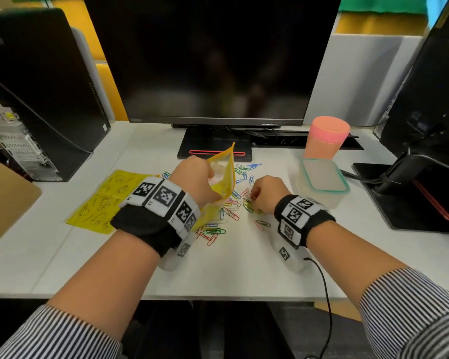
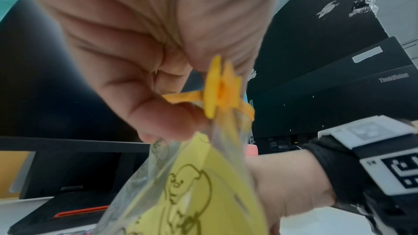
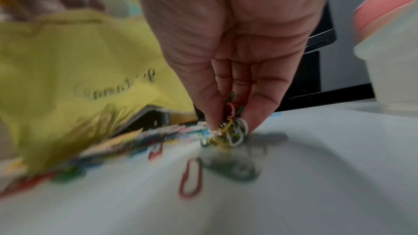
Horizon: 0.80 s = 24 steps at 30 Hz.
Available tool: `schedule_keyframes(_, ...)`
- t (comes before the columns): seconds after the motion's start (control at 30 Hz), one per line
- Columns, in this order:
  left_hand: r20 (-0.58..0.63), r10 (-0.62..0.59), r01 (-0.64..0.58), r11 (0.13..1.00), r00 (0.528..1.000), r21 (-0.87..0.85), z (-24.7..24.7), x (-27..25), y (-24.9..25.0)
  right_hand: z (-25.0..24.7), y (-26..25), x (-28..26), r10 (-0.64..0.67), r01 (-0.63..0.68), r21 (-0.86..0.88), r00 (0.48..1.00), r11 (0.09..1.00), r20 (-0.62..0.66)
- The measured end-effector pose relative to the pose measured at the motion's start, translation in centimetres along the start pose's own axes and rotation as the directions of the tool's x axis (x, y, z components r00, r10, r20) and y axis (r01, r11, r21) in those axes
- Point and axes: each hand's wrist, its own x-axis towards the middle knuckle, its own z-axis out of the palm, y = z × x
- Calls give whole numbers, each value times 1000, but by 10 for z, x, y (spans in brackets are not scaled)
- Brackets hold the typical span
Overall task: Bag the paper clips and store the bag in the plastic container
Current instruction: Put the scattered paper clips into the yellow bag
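Coloured paper clips (image 1: 224, 213) lie scattered on the white desk (image 1: 218, 268) between my hands. My left hand (image 1: 195, 174) holds a yellow zip bag (image 1: 223, 174) upright by its top edge; its orange slider (image 2: 217, 87) shows beside my thumb, and the bag (image 2: 192, 194) hangs below. My right hand (image 1: 266, 194) is down on the desk and pinches a small bunch of clips (image 3: 233, 122) between thumb and fingers (image 3: 260, 106). A clear plastic container (image 1: 322, 182) with a teal-rimmed lid stands just right of that hand.
A second yellow bag (image 1: 106, 200) lies flat at the left. A pink lidded cup (image 1: 325, 138) stands behind the container. A dark monitor (image 1: 213, 60) and its stand (image 1: 213, 146) are at the back, a computer tower (image 1: 36, 99) at left, another monitor (image 1: 425, 125) at right.
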Motion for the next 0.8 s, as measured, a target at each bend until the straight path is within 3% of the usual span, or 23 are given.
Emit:
schedule_keyframes(0.1, 34, 8, -8, 1000, 999, 11, 4, 1, 6, -17, 8, -7, 95, -73, 354, 994, 932, -45)
schedule_keyframes(0.17, 54, 17, -17, 1000, 998, 6, 10, 2, 10, -35, 3, -20, 107, -59, 669, 994, 741, -31)
schedule_keyframes(0.23, 68, 32, -32, 999, 997, 1, 16, 3, 13, -52, -9, -32, 51, 3, 845, 998, 534, -36)
schedule_keyframes(0.3, 73, 43, -43, 999, 996, 1, 20, 4, 17, -59, -24, -40, -9, 59, 880, 998, 471, -62)
schedule_keyframes(0.53, 31, 40, -40, 999, 999, 4, 22, 5, 19, -39, -48, -38, -11, 60, 688, 997, 723, -75)
schedule_keyframes(0.7, 33, 10, -11, 1000, 999, 17, 16, 6, 10, -43, -30, -28, 72, 71, 677, 981, 733, -181)
schedule_keyframes(0.73, 22, 4, -5, 1000, 1000, 14, 13, 7, 7, -41, -22, -23, 76, 32, 614, 986, 788, -148)
schedule_keyframes(0.8, -10, -11, 11, 1000, 1000, 0, 4, 6, 1, -31, -2, -16, 51, -53, 272, 999, 961, 15)
